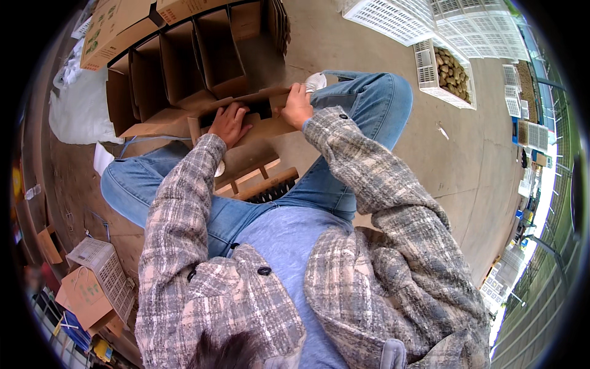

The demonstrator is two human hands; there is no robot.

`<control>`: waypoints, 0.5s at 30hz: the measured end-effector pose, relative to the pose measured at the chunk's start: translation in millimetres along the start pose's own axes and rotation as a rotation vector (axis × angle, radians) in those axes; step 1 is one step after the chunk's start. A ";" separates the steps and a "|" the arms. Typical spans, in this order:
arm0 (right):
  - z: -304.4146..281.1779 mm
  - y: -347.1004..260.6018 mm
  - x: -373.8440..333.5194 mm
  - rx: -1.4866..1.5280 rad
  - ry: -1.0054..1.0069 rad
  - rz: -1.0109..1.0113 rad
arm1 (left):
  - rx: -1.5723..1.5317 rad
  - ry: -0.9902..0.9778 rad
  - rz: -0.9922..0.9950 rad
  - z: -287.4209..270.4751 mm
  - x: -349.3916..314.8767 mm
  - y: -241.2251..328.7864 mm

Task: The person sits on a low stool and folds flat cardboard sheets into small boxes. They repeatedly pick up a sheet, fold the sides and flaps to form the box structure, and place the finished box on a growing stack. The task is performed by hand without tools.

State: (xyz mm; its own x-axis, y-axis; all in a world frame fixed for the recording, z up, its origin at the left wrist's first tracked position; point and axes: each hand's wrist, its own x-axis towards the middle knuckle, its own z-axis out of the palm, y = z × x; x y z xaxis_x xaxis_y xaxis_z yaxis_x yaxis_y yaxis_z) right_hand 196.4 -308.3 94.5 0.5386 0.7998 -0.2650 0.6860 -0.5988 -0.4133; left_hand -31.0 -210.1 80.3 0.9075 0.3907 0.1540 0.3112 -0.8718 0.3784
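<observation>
Between my knees lies a brown cardboard box [267, 130] with its flaps up and a dark gap along its middle. My left hand [229, 125] rests on its near left part, fingers spread and thumb out to the side. On the right end, my right hand [297, 107] is closed over the cardboard edge, fingertips bent down. Just beyond stands a row of open, upright cardboard boxes [182, 64], their insides bare. A low wooden seat frame [270, 183] with a dark patterned strip shows between my thighs.
Closed printed cartons [117, 34] stand at the far left beside a white plastic sack [83, 107]. At the far right, a white crate [428, 72] holds brown, potato-like produce, near stacked white crates [393, 18]. Another crate [110, 277] and a carton are at the near left.
</observation>
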 end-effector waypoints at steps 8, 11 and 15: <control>10.5 2.7 -12.6 -0.076 0.120 -0.015 | 0.037 -0.125 -0.005 -7.2 -7.7 14.3; 15.0 21.4 -6.9 -0.024 0.096 -0.090 | 0.000 -0.106 0.014 -2.9 -9.7 16.4; -2.6 23.7 3.5 0.027 -0.064 -0.157 | 0.024 -0.058 0.006 -5.0 -9.1 16.4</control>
State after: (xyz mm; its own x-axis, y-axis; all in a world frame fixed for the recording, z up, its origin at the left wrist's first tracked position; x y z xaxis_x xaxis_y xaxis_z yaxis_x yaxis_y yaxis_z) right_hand 215.8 -319.8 86.1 0.3933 0.8848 -0.2499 0.7450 -0.4660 -0.4773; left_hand -35.6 -226.5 89.7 0.9242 0.3679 0.1029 0.3113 -0.8814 0.3554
